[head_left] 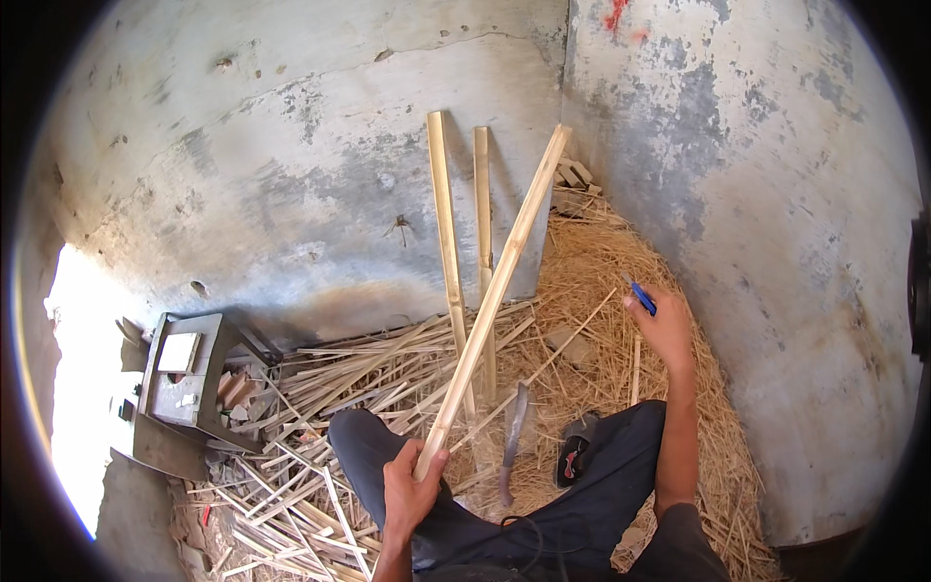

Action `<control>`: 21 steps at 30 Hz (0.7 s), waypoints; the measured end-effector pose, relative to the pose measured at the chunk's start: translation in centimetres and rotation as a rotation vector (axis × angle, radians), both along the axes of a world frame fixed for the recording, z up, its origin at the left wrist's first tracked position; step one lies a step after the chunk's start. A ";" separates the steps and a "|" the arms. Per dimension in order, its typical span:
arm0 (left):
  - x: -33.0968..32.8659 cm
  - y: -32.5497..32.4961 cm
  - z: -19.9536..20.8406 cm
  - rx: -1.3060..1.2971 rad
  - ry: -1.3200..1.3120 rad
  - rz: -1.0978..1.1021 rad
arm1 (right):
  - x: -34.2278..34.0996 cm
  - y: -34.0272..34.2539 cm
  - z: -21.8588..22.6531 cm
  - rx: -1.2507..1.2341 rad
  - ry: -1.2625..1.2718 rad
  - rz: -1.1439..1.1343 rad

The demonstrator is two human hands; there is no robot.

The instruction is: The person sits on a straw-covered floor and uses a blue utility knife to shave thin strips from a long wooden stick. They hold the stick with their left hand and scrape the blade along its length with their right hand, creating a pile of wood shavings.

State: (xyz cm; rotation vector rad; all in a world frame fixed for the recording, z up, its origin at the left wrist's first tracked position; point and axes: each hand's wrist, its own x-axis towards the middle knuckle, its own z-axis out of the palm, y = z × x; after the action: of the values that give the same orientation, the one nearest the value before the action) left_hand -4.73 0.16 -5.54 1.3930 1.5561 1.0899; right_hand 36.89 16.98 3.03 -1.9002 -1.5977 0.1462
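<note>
My left hand (411, 488) is wrapped round the lower end of a long split bamboo piece (499, 281). The piece slants up and to the right, its far end near the corner of the walls. Raised at the right, my right hand (663, 328) is closed on a slim blue tool (641, 297) with a thin grey tip, apart from the bamboo; its exact kind is too small to tell. On the ground between my legs lies a machete (515, 432) with a curved blade. Two more split bamboo pieces, one left (443, 204) and one right (482, 194), lean against the wall.
Thin bamboo strips (388, 364) lie heaped to the left, and shavings (601, 252) cover the right side up to the wall. A grey metal box-like frame (204, 373) stands at the far left. Broken bricks (574, 175) sit in the corner. My shoe (572, 458) rests near the machete.
</note>
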 end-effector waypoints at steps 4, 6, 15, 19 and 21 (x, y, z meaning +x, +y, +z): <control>1.4 0.7 0.4 0.022 -0.084 0.045 | -1.6 -0.5 -1.4 0.158 0.008 0.071; 2.4 1.2 1.5 0.012 -0.094 0.035 | -3.8 -1.0 -1.6 0.320 0.120 0.196; 6.1 3.0 5.3 0.120 -0.057 -0.046 | -10.2 -5.9 0.2 0.141 0.270 0.458; 6.7 3.0 5.9 0.147 -0.066 -0.057 | -10.0 -6.0 -0.2 0.119 0.064 0.380; 6.7 3.0 6.2 0.146 -0.064 -0.062 | -9.1 -5.9 0.3 -0.109 0.053 0.350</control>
State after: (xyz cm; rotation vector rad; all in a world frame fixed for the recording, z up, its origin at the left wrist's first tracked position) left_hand 1.94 3.19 0.66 1.4783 1.4015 1.2186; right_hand 27.78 11.11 3.29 -1.6632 -1.9067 0.4351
